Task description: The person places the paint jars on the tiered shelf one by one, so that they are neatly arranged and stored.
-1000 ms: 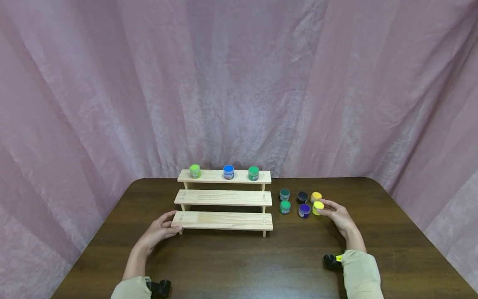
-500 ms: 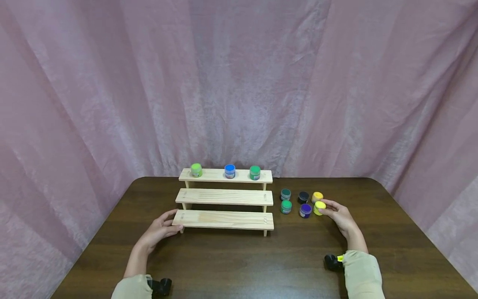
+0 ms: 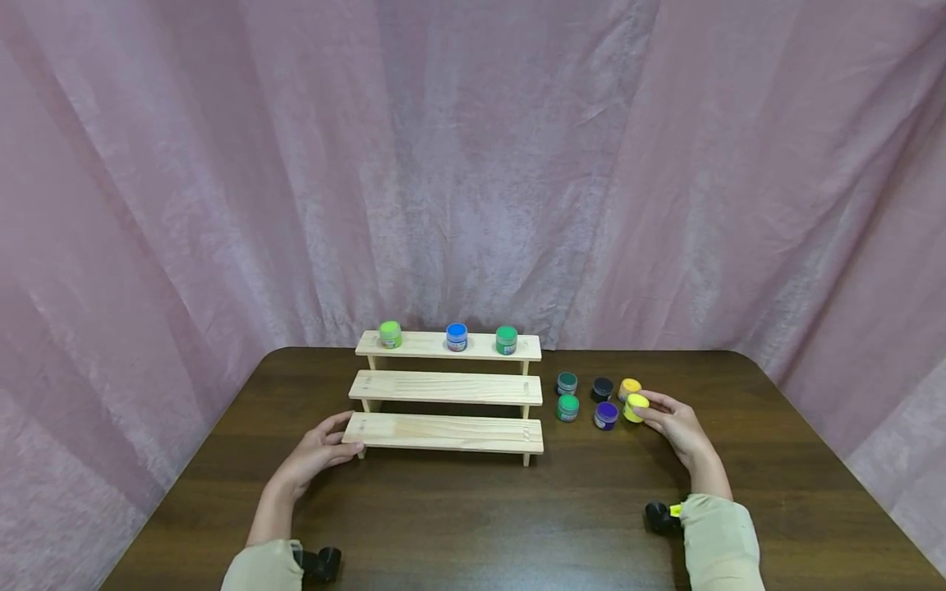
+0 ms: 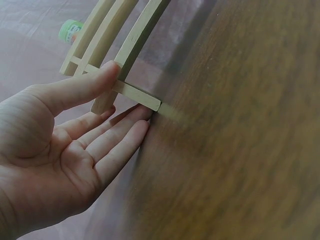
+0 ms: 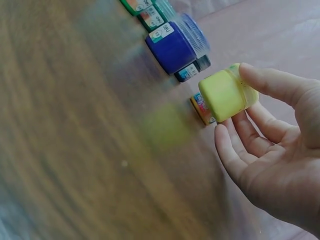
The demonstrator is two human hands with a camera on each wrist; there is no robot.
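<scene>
A three-tier wooden display rack point(image 3: 443, 432) stands on the table. My left hand point(image 3: 314, 458) holds the left end of its lowest tier, the thumb on the front edge and the fingers around the end by the leg point(image 4: 137, 95). My right hand point(image 3: 678, 428) pinches a yellow paint jar point(image 5: 222, 94) between thumb and fingers. This jar is tilted and just off the table, its reflection apart below it. Close behind it is an orange-yellow jar point(image 3: 629, 387), partly hidden in the right wrist view. A purple jar point(image 3: 605, 416) and a black jar point(image 3: 602, 389) stand to its left.
On the top tier stand a light green jar point(image 3: 390, 335), a blue jar point(image 3: 456, 337) and a green jar point(image 3: 506, 340). A dark green jar point(image 3: 567, 383) and another green jar point(image 3: 568, 409) stand right of the rack. A pink curtain point(image 3: 473, 164) hangs behind the table.
The yellow jar has risen slightly from the table and tilted in my right hand. My left hand keeps its place at the rack. The head view has shifted slightly.
</scene>
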